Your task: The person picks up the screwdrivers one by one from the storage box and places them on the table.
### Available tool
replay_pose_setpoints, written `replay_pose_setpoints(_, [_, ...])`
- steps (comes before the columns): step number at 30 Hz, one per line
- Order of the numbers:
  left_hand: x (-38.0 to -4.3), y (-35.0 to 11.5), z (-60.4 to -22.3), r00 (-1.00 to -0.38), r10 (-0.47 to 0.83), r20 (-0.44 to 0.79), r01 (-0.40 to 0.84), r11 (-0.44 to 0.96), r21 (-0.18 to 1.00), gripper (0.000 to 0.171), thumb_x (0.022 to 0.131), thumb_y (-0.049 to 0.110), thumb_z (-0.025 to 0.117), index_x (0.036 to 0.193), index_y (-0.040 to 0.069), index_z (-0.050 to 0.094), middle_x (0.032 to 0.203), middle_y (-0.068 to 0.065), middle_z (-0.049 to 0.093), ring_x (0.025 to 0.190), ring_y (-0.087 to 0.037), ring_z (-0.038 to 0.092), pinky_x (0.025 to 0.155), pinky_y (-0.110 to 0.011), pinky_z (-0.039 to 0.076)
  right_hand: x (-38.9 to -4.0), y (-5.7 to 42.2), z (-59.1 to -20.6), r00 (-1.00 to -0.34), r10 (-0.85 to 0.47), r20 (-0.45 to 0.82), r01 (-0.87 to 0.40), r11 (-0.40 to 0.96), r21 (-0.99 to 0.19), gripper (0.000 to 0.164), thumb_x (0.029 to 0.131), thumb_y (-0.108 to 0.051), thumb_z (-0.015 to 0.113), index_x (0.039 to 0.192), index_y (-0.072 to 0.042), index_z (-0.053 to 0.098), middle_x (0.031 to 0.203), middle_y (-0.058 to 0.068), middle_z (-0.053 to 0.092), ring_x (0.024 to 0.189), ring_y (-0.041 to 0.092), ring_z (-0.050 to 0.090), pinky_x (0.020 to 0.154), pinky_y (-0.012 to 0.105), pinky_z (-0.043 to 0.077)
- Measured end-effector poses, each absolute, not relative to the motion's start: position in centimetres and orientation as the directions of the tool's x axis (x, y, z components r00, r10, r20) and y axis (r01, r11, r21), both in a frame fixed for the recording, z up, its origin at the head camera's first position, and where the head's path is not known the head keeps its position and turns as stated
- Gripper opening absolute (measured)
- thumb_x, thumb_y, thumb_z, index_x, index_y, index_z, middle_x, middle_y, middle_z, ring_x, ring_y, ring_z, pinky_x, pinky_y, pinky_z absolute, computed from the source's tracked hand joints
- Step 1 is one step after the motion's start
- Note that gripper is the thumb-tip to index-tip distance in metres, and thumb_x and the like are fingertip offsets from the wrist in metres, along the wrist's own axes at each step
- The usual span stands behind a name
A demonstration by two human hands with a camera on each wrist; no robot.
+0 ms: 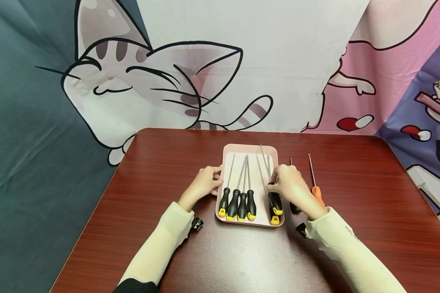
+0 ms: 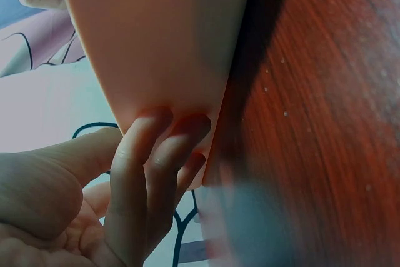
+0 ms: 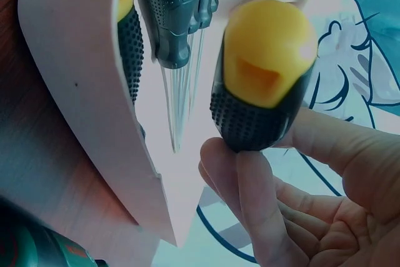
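Observation:
A pink tray (image 1: pixel 250 148) on the table holds several screwdrivers with black-and-yellow handles; a group of them (image 1: pixel 243 205) lies on its left side. My right hand (image 1: pixel 289 181) pinches the handle of one screwdriver (image 1: pixel 276 203) over the tray's right side, its shaft slanting up toward the far edge. Below it another screwdriver (image 1: pixel 274 220) lies along the right wall. In the right wrist view the held handle (image 3: pixel 265 60) shows its yellow end, thumb and fingers round it. My left hand (image 1: pixel 205 183) grips the tray's left wall, its fingers (image 2: pixel 128 167) bent against the outside.
Right of the tray, a screwdriver with an orange handle (image 1: pixel 317 194) lies on the brown table (image 1: pixel 161 162). A dark-handled screwdriver (image 1: pixel 294 208) is partly hidden by my right hand. A cloth with cartoon cats (image 1: pixel 278 49) hangs behind the table.

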State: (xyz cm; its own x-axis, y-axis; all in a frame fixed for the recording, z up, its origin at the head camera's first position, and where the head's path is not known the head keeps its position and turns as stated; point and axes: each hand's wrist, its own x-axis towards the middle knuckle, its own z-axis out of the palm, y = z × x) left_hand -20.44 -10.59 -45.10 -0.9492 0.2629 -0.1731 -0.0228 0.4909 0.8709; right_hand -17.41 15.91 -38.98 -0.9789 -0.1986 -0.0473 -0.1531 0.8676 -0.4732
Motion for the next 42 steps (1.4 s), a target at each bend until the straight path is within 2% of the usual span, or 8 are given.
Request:
replay_pose_setpoints(5, [-20.5,-10.5,-45.1,-0.949,0.265,-0.173,-0.02,0.497,0.867,0.057,0.093,-0.004,0.064,0.146,0.0,0.046,0.101,-0.022,0.07,0.059,-0.025,0.071,0.051,-0.029,0.06,-17.4,16.1,-38.8,-0.977,-0.209,-0.025,-0.175,0.87,-0.462,0.021,0.073,-0.016,0.083,0.069,-0.007,0.065,0.067,0.006,0.063,0.063,0.026,0.06,0.054,0.039,0.051])
replay_pose_setpoints(13, [-20.5,-10.5,-44.9,-0.949,0.258,-0.182,-0.029,0.503,0.864,0.057,0.093,-0.004,0.065,0.147,0.001,0.046,0.102,-0.021,0.07,0.059,-0.025,0.071,0.051,-0.029,0.06,-17.3,16.7,-38.6,-0.981,-0.19,-0.044,-0.146,0.866,-0.479,0.024,0.074,-0.018,0.086,0.073,-0.004,0.067,0.068,0.006,0.063,0.061,0.025,0.058,0.049,0.034,0.047])
replay_pose_setpoints(24, [-20.6,-10.5,-45.0,-0.949,0.261,-0.178,-0.02,0.512,0.859,0.057,0.093,-0.004,0.065,0.146,0.0,0.046,0.102,-0.022,0.07,0.059,-0.022,0.07,0.051,-0.029,0.06,-17.2,17.9,-38.5,-0.98,-0.199,-0.023,-0.162,0.857,-0.489,0.02,0.076,-0.014,0.082,0.071,-0.005,0.065,0.057,0.0,0.059,0.049,0.016,0.055,0.045,0.031,0.046])
replay_pose_setpoints(31, [-20.6,-10.4,-45.0,-0.949,0.26,-0.177,-0.019,0.513,0.858,0.057,0.092,-0.004,0.065,0.146,-0.001,0.046,0.102,-0.022,0.07,0.058,-0.022,0.07,0.051,-0.029,0.06,-17.0,18.4,-38.4,-0.979,-0.203,-0.029,-0.162,0.852,-0.498,0.02,0.078,-0.011,0.081,0.074,-0.002,0.065,0.052,0.0,0.058,0.042,0.011,0.056,0.046,0.03,0.048])
replay_pose_setpoints(42, [-20.4,-10.4,-45.1,-0.95,0.256,-0.179,-0.024,0.513,0.858,0.057,0.092,-0.005,0.064,0.146,0.0,0.046,0.099,-0.02,0.07,0.058,-0.023,0.07,0.051,-0.029,0.06,-16.8,19.3,-38.4,-0.986,-0.165,0.002,-0.147,0.876,-0.459,0.018,0.074,-0.014,0.082,0.072,-0.005,0.067,0.065,0.003,0.064,0.056,0.019,0.058,0.048,0.034,0.047])
